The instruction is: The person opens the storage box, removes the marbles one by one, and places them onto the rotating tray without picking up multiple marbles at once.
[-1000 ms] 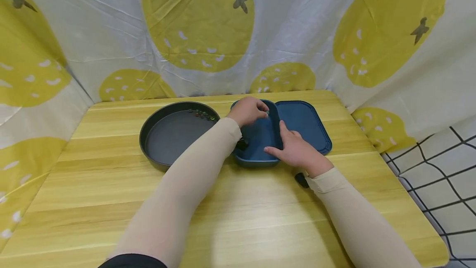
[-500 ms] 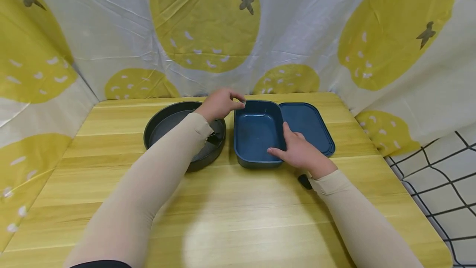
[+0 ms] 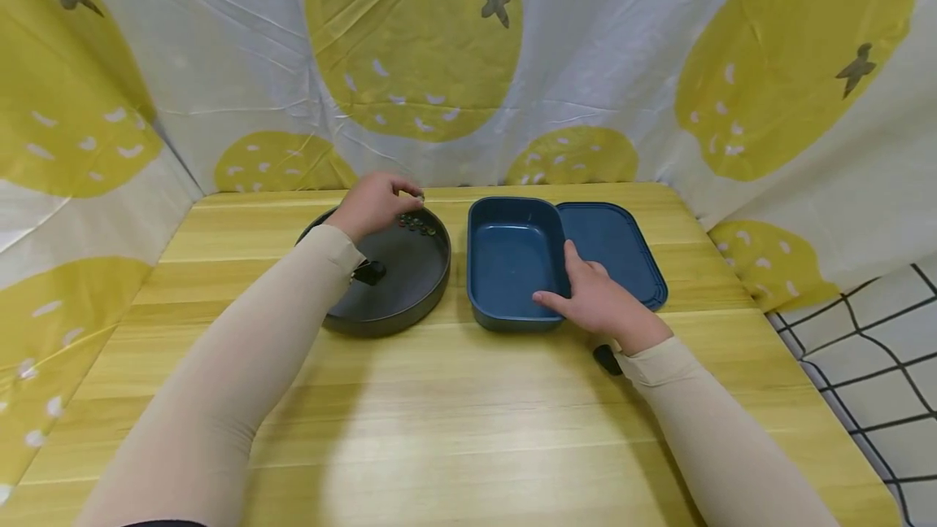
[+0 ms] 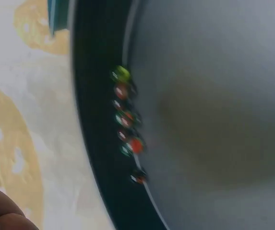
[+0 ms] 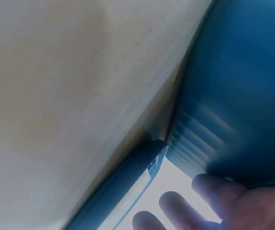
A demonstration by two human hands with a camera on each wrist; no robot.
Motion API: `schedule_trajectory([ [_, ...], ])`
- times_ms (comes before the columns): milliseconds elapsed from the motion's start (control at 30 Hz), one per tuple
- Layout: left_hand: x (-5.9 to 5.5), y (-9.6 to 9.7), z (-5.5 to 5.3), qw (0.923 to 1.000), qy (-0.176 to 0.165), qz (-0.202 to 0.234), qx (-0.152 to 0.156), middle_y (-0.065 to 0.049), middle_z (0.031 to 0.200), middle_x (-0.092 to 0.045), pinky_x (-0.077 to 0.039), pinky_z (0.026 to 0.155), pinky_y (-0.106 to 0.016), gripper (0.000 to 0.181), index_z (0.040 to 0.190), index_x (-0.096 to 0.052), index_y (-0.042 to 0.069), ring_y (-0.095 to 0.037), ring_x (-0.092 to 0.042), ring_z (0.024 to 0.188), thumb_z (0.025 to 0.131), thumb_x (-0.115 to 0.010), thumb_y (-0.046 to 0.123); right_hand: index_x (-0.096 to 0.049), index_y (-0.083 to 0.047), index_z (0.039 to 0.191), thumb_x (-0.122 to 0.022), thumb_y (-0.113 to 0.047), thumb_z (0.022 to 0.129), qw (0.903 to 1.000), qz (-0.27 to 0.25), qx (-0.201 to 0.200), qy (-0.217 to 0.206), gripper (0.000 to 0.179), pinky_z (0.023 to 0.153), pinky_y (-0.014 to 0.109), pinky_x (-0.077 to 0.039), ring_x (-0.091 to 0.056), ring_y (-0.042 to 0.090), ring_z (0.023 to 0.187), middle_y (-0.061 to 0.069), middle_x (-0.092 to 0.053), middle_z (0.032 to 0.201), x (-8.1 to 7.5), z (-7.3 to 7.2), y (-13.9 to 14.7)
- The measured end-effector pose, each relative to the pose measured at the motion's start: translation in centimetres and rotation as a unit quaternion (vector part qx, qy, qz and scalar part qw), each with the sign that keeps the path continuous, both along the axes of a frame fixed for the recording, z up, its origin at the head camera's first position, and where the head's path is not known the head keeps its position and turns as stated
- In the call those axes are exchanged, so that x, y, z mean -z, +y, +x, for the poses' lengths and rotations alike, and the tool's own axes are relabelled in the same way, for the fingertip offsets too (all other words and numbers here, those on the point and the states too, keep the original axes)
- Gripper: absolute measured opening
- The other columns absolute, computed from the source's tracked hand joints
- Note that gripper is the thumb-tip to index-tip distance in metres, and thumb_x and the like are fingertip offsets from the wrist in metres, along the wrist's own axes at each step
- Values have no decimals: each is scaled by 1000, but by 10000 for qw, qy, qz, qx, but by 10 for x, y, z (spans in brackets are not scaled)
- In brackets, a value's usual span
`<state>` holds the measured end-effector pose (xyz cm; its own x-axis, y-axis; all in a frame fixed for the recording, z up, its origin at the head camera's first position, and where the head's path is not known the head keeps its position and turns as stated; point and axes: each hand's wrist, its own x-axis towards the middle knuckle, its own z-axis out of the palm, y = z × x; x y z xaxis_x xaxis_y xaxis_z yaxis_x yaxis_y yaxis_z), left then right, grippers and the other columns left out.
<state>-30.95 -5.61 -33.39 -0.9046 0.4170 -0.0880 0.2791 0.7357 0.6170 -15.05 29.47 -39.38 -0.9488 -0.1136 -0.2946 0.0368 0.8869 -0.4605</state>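
Observation:
My left hand [image 3: 379, 203] is over the back of the round dark pan [image 3: 395, 299]. Its thumb and index finger pinch a small glassy marble, mostly hidden by the fingertips. Several coloured marbles [image 4: 125, 117] lie in a row along the pan's inner wall, just below this hand. In the left wrist view only parts of the fingers [image 4: 0, 208] show, at the left edge. My right hand [image 3: 603, 303] rests at the right side of the deep blue box [image 3: 516, 271], thumb over the near corner of the rim. In the right wrist view, spread fingers [image 5: 219, 191] touch the box's outer wall.
A flat blue lid [image 3: 611, 246] lies on the wooden table [image 3: 454, 429], right against the box. Behind the table hangs a white curtain [image 3: 586, 39] with yellow fruit prints. A black wire grid [image 3: 871, 348] stands at the right.
My left hand has moved left, from over the blue box to above the back of the pan, fingertips still pinched. The right hand stays at the box; the whole view has shifted slightly.

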Motion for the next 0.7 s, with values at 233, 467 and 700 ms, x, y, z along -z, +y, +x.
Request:
schedule_trajectory([
  [233,12,-16,-5,9999,-58,3,-151,-11,144,-66,-51,105,-53,34,135,-73,14,-33,-61,132,106,-66,30,16,-6,167,-50,-85,91,10000,38,7,17,128,122,68,-30,-13,51,159,24,-4,176,1,1,3],
  [467,19,-23,-3,9997,-53,1,-231,-11,143,-67,-50,108,-53,34,135,-73,13,-33,-59,136,106,-67,29,14,-3,167,-53,-79,96,10000,36,-35,57,124,122,68,-30,-14,52,158,26,-6,176,-2,2,0],
  [700,22,-26,-1,9994,-73,-41,-345,-11,150,-61,-49,109,-53,34,135,-73,14,-34,-57,138,105,-67,30,14,-3,167,-53,-77,96,10000,26,-56,59,123,122,68,-30,-13,53,158,25,-5,176,-3,2,-2],
])
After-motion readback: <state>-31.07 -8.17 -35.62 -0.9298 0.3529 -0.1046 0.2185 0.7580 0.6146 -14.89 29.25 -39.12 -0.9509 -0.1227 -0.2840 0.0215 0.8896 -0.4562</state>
